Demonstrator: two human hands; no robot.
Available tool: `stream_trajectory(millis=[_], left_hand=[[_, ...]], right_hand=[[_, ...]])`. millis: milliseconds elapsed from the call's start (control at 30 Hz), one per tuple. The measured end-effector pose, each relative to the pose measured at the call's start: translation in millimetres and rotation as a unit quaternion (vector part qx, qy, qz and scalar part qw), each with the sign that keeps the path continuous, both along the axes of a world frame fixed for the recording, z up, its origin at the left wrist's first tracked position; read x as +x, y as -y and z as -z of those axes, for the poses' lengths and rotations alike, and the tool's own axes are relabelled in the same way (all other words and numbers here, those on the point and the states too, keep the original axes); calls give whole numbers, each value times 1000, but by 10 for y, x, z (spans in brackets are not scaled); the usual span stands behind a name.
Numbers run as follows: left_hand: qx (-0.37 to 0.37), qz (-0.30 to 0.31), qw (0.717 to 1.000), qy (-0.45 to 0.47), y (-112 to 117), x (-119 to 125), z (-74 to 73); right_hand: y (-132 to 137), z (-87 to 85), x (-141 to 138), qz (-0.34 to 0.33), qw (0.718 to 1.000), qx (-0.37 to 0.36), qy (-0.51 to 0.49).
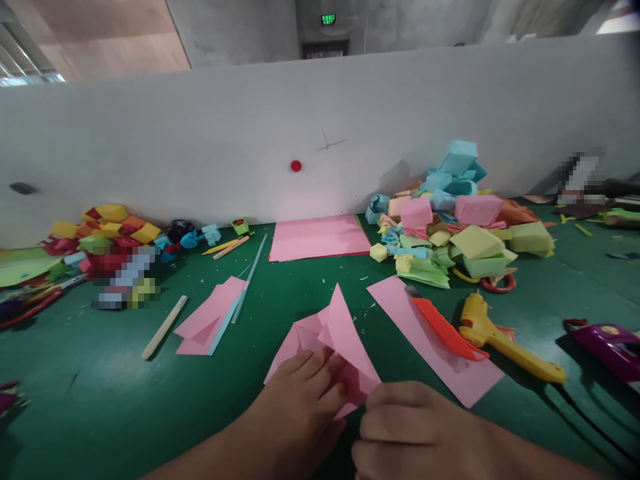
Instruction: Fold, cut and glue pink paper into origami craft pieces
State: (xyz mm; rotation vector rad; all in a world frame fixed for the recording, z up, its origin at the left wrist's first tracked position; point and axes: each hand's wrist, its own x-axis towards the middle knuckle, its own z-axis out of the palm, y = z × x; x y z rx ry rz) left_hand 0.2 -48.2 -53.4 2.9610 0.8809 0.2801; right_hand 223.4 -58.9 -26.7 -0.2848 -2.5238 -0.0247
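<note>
A partly folded sheet of pink paper (pixel 345 327) is between my two hands above the green tabletop, one flap rising to a point. My left hand (pixel 300 393) lies over its near left part with curled fingers, gripping the paper; its fingertips are partly hidden in the folds. At the sheet's lower right corner, my right hand (pixel 410 427) is closed, thumb and fingers pinched on the edge. To the left lies another folded pink paper piece (pixel 213 317). A red-handled cutter (pixel 443 327) rests on a pink paper strip (pixel 465 380) to the right.
A yellow glue gun (pixel 510 343) with a black cord lies right of the cutter. Farther right is a purple tool (pixel 607 347). Pink sheets (pixel 317 237) lie by the white wall, between heaps of folded paper shapes (pixel 480 240). A pale stick (pixel 165 327) lies at left.
</note>
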Motion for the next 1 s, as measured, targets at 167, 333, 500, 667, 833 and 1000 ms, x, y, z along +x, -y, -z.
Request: stream_trajectory(millis=[167,333,500,667,833,1000], left_hand=[[9,24,999,-35,-21,-33,28],[11,-6,999,-43,-52,-48,40],[13,-5,998,-55,-101,-81,-6],[-1,-11,999,-47,-144,-122,-96],[-2,-39,998,-50,-181,-141,-122],[38,-52,996,-62,-224,-158,-42]], right_hand=[[-30,62,-64,57,995,-78,5],[-197,124,49,220,952,-210,13],[-369,138,150,336,922,-181,64],[-426,127,210,402,899,-111,133],[-475,163,292,408,885,-151,164],[-449,162,267,383,909,-103,130]])
